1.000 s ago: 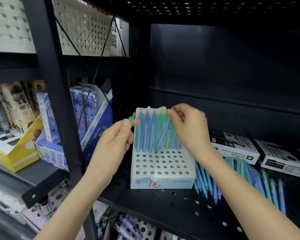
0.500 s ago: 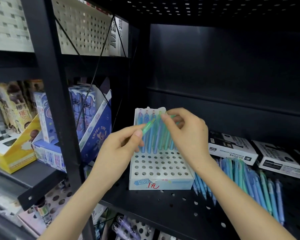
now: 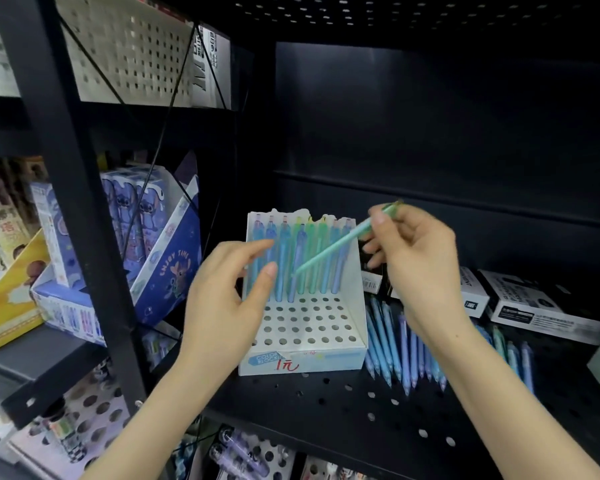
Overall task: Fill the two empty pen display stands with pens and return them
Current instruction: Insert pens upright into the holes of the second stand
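Note:
A white pen display stand (image 3: 357, 327) sits on the black perforated shelf (image 3: 343, 407). Its back row holds several blue and green pens (image 3: 284, 258) upright; the front holes are bare. My right hand (image 3: 416, 261) pinches a mint-green pen (image 3: 340, 242) by its upper end, the pen slanting down-left with its tip over the back row. My left hand (image 3: 229, 289) hovers open at the stand's left side, fingers relaxed and holding nothing. A loose pile of blue and green pens (image 3: 399, 351) lies on the shelf right of the stand, partly hidden by my right forearm.
Black-and-white boxes (image 3: 530, 306) line the shelf's back right. A black upright post (image 3: 80, 216) stands at the left, with blue cartoon boxes (image 3: 136, 220) and a yellow box (image 3: 7, 306) on the neighbouring shelf. More stationery fills the shelf below (image 3: 243, 455).
The green pen passed from my left hand to my right hand, which lifted it up and right. My left hand let go and now hovers open beside the stand.

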`<state>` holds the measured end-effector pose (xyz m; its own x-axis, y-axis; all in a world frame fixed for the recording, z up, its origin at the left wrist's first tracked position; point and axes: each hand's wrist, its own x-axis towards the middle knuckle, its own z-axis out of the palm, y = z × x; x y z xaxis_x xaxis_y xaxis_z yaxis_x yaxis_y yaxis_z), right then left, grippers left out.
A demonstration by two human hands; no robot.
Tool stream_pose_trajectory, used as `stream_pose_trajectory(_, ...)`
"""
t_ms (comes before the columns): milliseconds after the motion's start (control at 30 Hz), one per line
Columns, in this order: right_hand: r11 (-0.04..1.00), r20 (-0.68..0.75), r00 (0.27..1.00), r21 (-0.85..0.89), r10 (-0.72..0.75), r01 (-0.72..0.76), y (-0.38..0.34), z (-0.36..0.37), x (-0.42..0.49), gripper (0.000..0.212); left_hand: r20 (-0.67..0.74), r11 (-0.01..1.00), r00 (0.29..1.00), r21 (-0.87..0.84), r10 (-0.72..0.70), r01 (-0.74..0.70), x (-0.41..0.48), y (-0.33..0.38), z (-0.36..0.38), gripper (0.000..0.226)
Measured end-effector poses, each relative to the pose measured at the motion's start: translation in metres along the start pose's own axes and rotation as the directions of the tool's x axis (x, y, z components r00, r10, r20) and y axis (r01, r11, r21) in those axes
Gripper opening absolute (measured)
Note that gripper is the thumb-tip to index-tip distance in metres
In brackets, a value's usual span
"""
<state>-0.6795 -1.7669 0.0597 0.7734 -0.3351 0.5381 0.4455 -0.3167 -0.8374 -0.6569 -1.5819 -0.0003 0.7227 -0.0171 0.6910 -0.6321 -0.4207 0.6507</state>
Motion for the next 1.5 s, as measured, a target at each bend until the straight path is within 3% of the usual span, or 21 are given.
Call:
stream_pose_trajectory(100, 0.988, -0.076, 0.994, -0.133, -0.084, 0.073, 0.008, -0.004, 0.01, 0.012, -0.026, 0.983, 0.999, 0.178, -0.034, 0.038, -0.005, -0.017, -0.001, 0.041)
stream_pose_trajectory(200, 0.934, -0.009, 0.989, -0.329, -0.148, 0.137, 0.017, 0.003, 0.013, 0.011, 0.033, 0.96, 0.991, 0.254, -0.131, 0.119, -0.009, -0.027, 0.003, 0.06)
stream_pose_trajectory(333, 0.886, 0.092, 0.982, -0.424, -0.163, 0.187, 0.023, 0.018, 0.014, 0.017, 0.139, 0.964, 0.964, 0.178, -0.225, 0.199, -0.013, -0.036, 0.007, 0.081)
stream_pose_trajectory(500, 0.848, 0.178, 0.972, -0.481, -0.155, 0.223, 0.03, 0.03, 0.017, 0.021, 0.244, 0.962, 0.933, 0.008, -0.265, 0.272, -0.013, -0.043, 0.009, 0.088)
stream_pose_trajectory(833, 0.798, 0.289, 0.956, -0.564, -0.053, 0.215, 0.041, 0.05, 0.016, 0.031, 0.247, 0.94, 0.927, -0.124, -0.28, 0.317, -0.013, -0.048, 0.011, 0.091)
stream_pose_trajectory(933, 0.822, 0.283, 0.958, -0.536, -0.039, 0.192, 0.035, 0.042, 0.012, 0.011, 0.234, 0.939, 0.928, -0.115, -0.292, 0.324, -0.012, -0.047, 0.011, 0.089)
stream_pose_trajectory(1000, 0.83, 0.221, 0.973, -0.531, -0.061, 0.172, 0.032, 0.027, 0.007, 0.023, 0.211, 0.941, 0.928, -0.083, -0.307, 0.33, -0.01, -0.046, 0.011, 0.086)
stream_pose_trajectory(1133, 0.748, 0.093, 0.992, -0.651, -0.088, 0.127, 0.038, -0.031, -0.008, 0.015, 0.082, 0.949, 0.951, 0.125, -0.3, 0.289, -0.009, -0.037, 0.012, 0.083)
stream_pose_trajectory(1233, 0.616, 0.002, 1.0, -0.788, 0.011, -0.005, 0.059, -0.088, -0.018, 0.021, -0.076, 0.94, 0.992, 0.32, -0.1, 0.119, -0.013, -0.016, 0.015, 0.066)
stream_pose_trajectory(1300, 0.53, -0.07, 0.995, -0.842, 0.077, -0.1, 0.071, -0.123, -0.026, 0.026, -0.108, 0.94, 0.993, 0.341, 0.057, -0.017, -0.017, 0.005, 0.021, 0.048)
stream_pose_trajectory(1400, 0.413, -0.149, 0.978, -0.889, 0.147, -0.197, 0.083, -0.161, -0.04, 0.033, 0.018, 0.977, 0.986, 0.132, 0.168, -0.169, -0.024, 0.037, 0.044, 0.029)
stream_pose_trajectory(1500, 0.348, -0.191, 0.957, -0.901, 0.219, -0.26, 0.089, -0.183, -0.049, 0.045, 0.239, 0.993, 0.964, -0.031, 0.119, -0.115, -0.03, 0.063, 0.078, 0.025)
